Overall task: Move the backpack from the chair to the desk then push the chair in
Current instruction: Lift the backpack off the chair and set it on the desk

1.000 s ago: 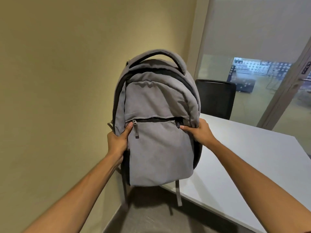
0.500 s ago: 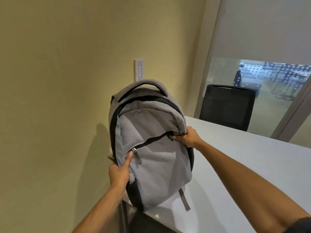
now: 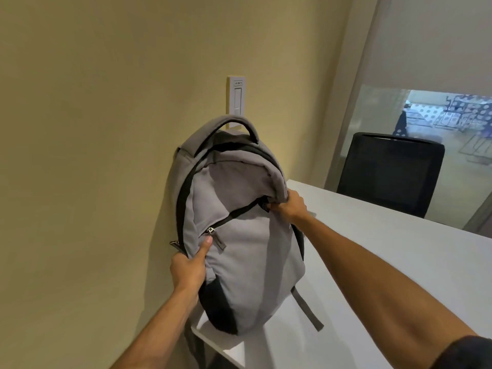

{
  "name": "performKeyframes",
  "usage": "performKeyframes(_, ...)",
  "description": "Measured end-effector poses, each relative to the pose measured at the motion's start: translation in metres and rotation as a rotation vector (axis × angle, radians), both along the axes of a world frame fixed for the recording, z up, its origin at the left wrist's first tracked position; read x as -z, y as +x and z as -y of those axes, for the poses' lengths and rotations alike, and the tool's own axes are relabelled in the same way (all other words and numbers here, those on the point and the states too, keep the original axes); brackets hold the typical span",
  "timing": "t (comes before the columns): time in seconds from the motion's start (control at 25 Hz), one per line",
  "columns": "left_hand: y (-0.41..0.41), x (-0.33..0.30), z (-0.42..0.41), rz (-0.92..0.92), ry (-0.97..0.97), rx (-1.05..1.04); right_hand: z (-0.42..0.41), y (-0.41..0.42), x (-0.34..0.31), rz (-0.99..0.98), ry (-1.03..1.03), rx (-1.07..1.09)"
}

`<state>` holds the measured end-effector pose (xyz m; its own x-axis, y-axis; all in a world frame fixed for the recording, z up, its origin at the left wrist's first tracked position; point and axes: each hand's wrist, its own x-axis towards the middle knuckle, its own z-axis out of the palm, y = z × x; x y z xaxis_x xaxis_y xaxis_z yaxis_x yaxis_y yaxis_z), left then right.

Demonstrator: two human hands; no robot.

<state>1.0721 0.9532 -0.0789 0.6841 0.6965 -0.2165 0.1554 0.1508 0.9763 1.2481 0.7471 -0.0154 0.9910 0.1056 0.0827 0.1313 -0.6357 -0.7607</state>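
The grey backpack (image 3: pixel 239 243) is stood upright on the near corner of the white desk (image 3: pixel 386 262), against the wall. Its sides are gripped by the left hand (image 3: pixel 190 265) and right hand (image 3: pixel 291 206). A black chair (image 3: pixel 386 174) is seen beyond the desk.

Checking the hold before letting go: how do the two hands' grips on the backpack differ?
The left hand grips low on the backpack's left edge, thumb up beside the zipper pull; the right hand pinches higher, at the right end of the pocket zipper. The left hand is nearer the camera. Both are closed on grey fabric.
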Motion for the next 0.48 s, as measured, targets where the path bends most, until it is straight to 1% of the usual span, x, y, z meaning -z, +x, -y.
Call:
performKeyframes(0.12,-0.002,0.000,-0.001,-0.071,0.025,0.000,-0.003,-0.006,0.012,-0.012,-0.107,-0.004)
performKeyframes(0.16,-0.004,-0.001,-0.001,-0.101,0.067,0.009,0.001,-0.010,0.013,-0.022,-0.135,-0.009)
performKeyframes(0.24,-0.011,-0.007,-0.004,-0.152,0.227,0.039,0.009,-0.020,0.005,0.006,-0.192,-0.005)
performKeyframes(0.36,-0.032,-0.014,-0.001,-0.142,0.527,0.081,0.028,-0.043,-0.012,0.173,-0.322,0.009)
performKeyframes(0.4,-0.041,-0.015,0.001,-0.140,0.615,0.069,0.036,-0.053,-0.020,0.207,-0.333,0.000)
performKeyframes(0.48,-0.059,-0.025,0.008,-0.104,0.708,0.020,0.051,-0.075,-0.035,0.200,-0.313,-0.065)
